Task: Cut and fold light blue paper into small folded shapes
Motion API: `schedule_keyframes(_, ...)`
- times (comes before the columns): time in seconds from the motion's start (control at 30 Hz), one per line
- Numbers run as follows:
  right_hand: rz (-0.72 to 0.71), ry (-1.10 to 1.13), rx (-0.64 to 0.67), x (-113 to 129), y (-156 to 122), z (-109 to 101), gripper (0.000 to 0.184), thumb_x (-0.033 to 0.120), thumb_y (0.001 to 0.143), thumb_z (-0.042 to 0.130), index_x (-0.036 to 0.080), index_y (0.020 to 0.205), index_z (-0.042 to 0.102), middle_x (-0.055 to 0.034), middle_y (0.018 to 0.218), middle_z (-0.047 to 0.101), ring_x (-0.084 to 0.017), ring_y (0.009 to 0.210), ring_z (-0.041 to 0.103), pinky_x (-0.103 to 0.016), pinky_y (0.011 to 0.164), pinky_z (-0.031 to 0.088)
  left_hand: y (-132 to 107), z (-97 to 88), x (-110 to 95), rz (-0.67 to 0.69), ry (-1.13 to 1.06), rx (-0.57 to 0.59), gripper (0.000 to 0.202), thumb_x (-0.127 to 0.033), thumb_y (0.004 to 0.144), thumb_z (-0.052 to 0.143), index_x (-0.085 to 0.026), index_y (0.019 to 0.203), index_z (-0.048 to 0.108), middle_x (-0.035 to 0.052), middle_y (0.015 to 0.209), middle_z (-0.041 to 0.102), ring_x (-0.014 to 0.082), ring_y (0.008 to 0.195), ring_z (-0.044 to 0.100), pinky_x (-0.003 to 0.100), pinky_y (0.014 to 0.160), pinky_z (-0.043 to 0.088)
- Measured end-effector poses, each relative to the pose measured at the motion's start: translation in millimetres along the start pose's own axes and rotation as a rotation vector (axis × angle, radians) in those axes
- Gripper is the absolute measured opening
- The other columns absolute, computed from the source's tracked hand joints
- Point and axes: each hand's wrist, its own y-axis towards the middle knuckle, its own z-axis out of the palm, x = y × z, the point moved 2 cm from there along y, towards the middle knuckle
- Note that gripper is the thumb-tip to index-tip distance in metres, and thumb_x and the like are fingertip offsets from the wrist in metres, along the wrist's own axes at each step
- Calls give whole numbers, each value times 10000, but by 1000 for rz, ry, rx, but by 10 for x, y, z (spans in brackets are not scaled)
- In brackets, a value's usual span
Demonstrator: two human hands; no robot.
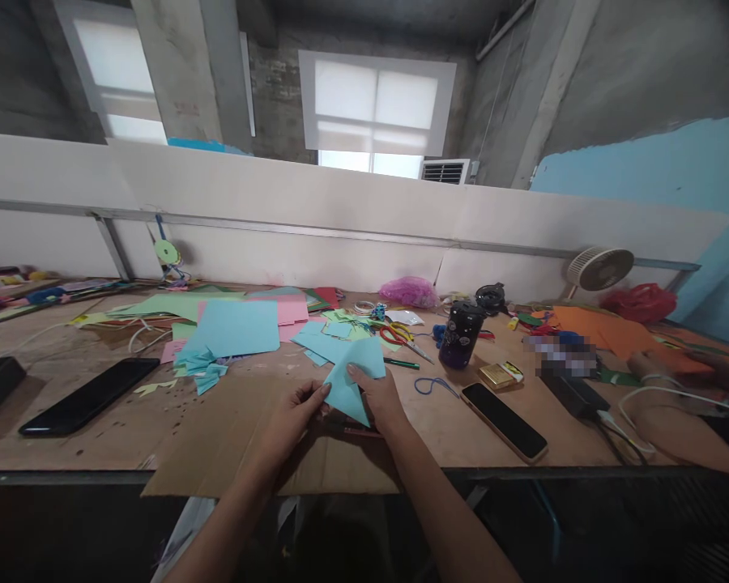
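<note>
Both my hands hold a folded piece of light blue paper point(353, 382) above a brown cardboard sheet point(243, 433) at the table's front edge. My left hand point(297, 417) pinches the paper's left edge with thumb and fingers. My right hand point(381, 398) grips its right side, with the thumb on top. More light blue sheets point(238, 328) and small blue scraps point(202, 368) lie behind on the left.
A black phone point(88, 397) lies at the left and another phone point(503, 419) at the right. Red-handled scissors point(401, 336), a dark bottle point(460, 334), pink paper point(292, 309), orange paper point(601, 328), a small fan point(598, 269) and another person's arm point(674, 409) are nearby.
</note>
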Motion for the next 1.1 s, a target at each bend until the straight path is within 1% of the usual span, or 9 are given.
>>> schedule_keyframes(0.13,72,45,120,-12,-3,22,324,435,678,757,134,785,701,-34,704,686,-175,620,591,-327,651,493,-17,-6,-33,-9,-55,-64,385,-509,756,652,-179,603,525,-52,497,502,87,464,409,198,462,295)
schedule_keyframes(0.23,65,-48,171,-33,1,18,329,391,632,795,145,840,729,-42,773,718,-198,683,623,-335,692,496,-37,4,-70,0,-48,-85,378,-494,743,669,-175,599,524,-51,499,503,84,469,407,193,461,299)
schedule_keyframes(0.3,49,-105,156,-50,6,4,347,373,606,809,154,866,740,-45,811,732,-205,707,630,-336,702,496,-39,5,-70,-4,-35,-87,377,-491,733,678,-172,599,528,-47,500,508,83,469,409,190,457,300)
schedule_keyframes(0.4,47,-126,141,-63,9,-5,335,379,614,797,152,855,747,-51,817,738,-203,694,628,-336,698,494,-21,-9,-22,-20,-35,-73,382,-501,739,670,-169,607,535,-42,501,512,83,463,414,188,451,302)
schedule_keyframes(0.57,18,-76,112,-27,10,6,345,379,600,793,147,850,745,-48,802,736,-202,697,622,-332,706,487,24,-55,86,-39,-50,-72,398,-545,766,626,-163,660,589,-8,560,568,104,481,465,201,455,350)
schedule_keyframes(0.73,-2,-48,83,7,11,3,316,370,605,791,155,831,743,-41,789,731,-199,701,618,-329,719,481,6,-65,58,-15,-49,-113,402,-553,773,614,-164,670,612,5,597,594,111,510,488,197,459,369)
schedule_keyframes(0.87,-18,-40,96,13,11,3,324,382,620,784,154,846,744,-45,804,729,-203,715,623,-327,722,482,-13,-53,24,-13,-77,-92,395,-540,773,621,-164,651,610,2,603,596,102,507,483,192,467,367)
schedule_keyframes(1.0,-20,-27,85,10,10,-1,337,380,619,786,150,861,740,-40,797,725,-195,713,619,-318,719,479,4,-76,74,-23,-107,-69,372,-533,769,634,-167,703,633,-7,606,587,103,512,494,189,467,369)
schedule_keyframes(1.1,-5,-10,83,4,11,-5,333,359,618,791,144,868,740,-37,795,724,-185,705,613,-314,721,475,8,-84,101,-22,-131,-40,354,-513,780,636,-166,710,620,-7,620,587,98,514,490,186,473,371)
